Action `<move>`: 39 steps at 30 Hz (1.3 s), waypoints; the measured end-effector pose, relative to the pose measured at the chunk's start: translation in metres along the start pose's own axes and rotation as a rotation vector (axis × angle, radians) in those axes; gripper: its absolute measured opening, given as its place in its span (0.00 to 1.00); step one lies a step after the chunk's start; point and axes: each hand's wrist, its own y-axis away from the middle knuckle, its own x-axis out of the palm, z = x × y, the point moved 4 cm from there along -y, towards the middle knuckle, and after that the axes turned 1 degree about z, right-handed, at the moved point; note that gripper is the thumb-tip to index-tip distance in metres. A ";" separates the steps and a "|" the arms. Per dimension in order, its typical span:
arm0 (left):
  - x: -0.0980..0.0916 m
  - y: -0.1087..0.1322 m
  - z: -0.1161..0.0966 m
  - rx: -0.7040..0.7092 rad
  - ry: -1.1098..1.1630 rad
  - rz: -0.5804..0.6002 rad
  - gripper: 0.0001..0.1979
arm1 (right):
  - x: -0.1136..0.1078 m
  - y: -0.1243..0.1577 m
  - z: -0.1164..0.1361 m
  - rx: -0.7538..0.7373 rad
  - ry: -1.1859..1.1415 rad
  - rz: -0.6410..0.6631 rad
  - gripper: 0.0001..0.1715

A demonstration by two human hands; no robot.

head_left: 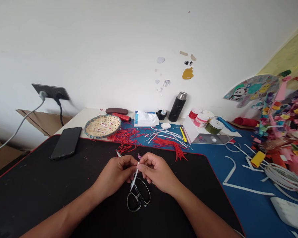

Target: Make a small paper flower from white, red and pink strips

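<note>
1. Pinching a white paper strip [134,178], the left hand [115,173] and right hand [159,173] met at lower center, their fingers clenched on it.
2. The strip slanted just above the scissors [137,193], which lay on the black mat [39,188].
3. A close, steady pinch seemed best for keeping the strip unbent.
4. Red strands [170,148] lay beyond the mat.

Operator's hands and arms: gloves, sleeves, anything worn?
No gloves: the left hand and right hand are bare, with no ring or watch showing. The left forearm and right forearm are bare too, no sleeves in view. A pale edge by the right forearm at the frame's bottom is too cut off to identify.
</note>
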 end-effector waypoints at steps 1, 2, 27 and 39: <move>0.000 0.000 0.000 -0.004 -0.002 0.004 0.12 | 0.000 0.000 0.000 0.004 0.001 0.002 0.13; 0.000 0.000 0.000 -0.006 -0.005 0.006 0.12 | 0.000 0.000 0.000 0.008 0.001 0.002 0.12; -0.003 0.000 0.001 -0.035 -0.093 0.008 0.13 | -0.003 0.000 -0.002 -0.025 0.055 -0.036 0.07; -0.002 0.001 0.000 -0.034 -0.136 0.019 0.13 | -0.005 0.001 -0.002 -0.116 0.212 -0.075 0.06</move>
